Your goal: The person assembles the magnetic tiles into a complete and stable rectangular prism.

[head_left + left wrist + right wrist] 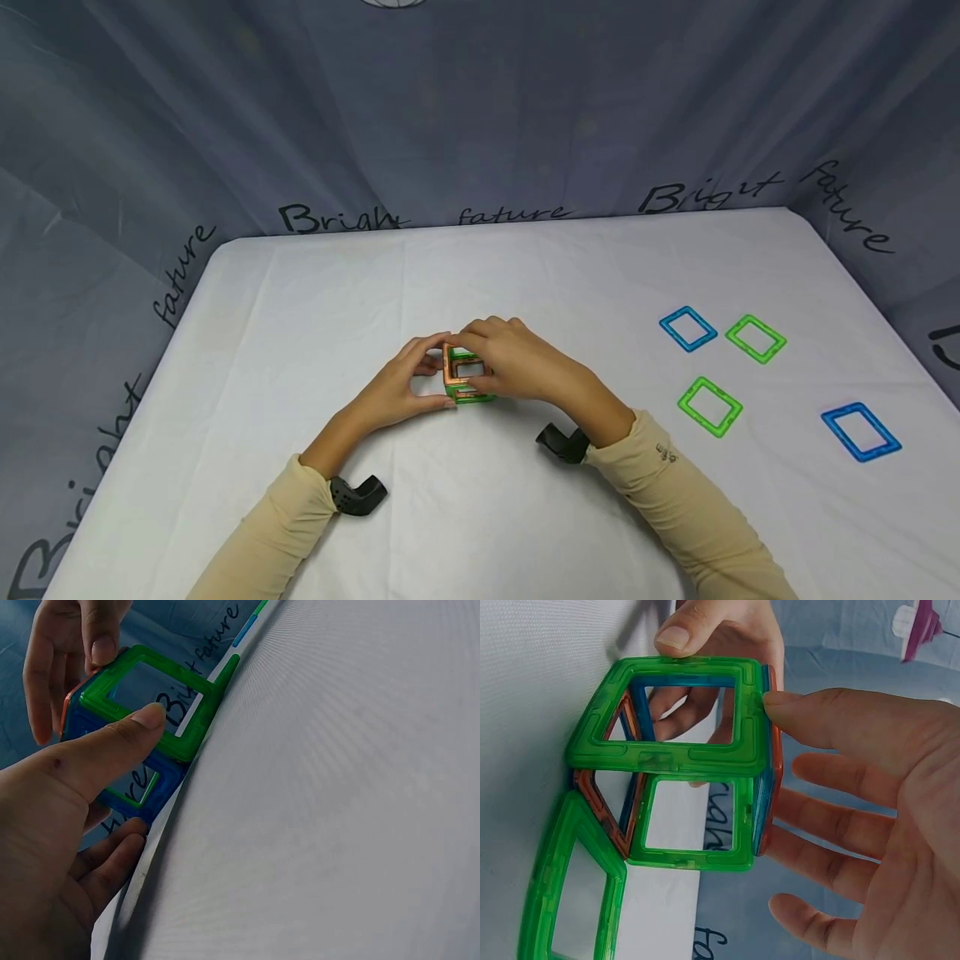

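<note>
Centre frame, I see the left hand (396, 389) with fingers clamped across the tile cube (660, 760), likely steadying it while the right hand (519, 360) touches it, fingers apart

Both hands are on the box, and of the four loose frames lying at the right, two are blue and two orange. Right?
Almost: two are green, not orange. The head view shows blue frames and green frames there, two of each. The left hand and right hand are indeed on the box.
</note>
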The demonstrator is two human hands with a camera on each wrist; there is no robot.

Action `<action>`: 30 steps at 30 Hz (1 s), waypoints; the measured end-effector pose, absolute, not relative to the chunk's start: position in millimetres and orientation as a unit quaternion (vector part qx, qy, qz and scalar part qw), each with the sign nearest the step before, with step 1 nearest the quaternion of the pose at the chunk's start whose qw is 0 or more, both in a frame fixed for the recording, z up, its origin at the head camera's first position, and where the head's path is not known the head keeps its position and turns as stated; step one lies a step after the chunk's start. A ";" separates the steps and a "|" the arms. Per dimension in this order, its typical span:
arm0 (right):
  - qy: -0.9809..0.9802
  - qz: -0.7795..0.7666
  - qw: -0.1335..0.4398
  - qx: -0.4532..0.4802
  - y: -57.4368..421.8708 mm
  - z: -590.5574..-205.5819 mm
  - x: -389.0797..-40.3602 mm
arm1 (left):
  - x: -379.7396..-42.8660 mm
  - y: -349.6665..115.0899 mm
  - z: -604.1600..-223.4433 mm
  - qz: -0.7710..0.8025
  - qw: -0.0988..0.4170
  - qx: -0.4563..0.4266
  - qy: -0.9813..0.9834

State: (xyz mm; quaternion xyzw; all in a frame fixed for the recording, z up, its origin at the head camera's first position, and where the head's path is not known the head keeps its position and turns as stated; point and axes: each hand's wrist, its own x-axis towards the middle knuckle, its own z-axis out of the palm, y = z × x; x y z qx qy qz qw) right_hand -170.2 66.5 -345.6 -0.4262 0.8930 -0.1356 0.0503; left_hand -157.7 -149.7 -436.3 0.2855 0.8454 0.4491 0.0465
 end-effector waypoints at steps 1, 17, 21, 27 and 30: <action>0.893 -0.136 0.051 -0.426 66.6 -345.7 -170.2 | -157.6 -149.7 -436.0 0.448 0.048 0.285 0.846; 0.912 -0.161 0.067 -0.372 75.4 -342.0 -174.4 | -155.9 -150.3 -435.3 0.439 0.052 0.287 0.850; 0.929 -0.176 0.110 -0.307 81.8 -339.0 -177.9 | -155.6 -150.0 -433.9 0.444 0.054 0.279 0.850; 0.911 -0.206 0.152 -0.323 83.4 -343.2 -177.9 | -155.8 -148.8 -432.1 0.450 0.065 0.272 0.848; 0.903 -0.220 0.145 -0.338 84.0 -343.3 -176.3 | -156.1 -147.7 -432.2 0.450 0.071 0.269 0.849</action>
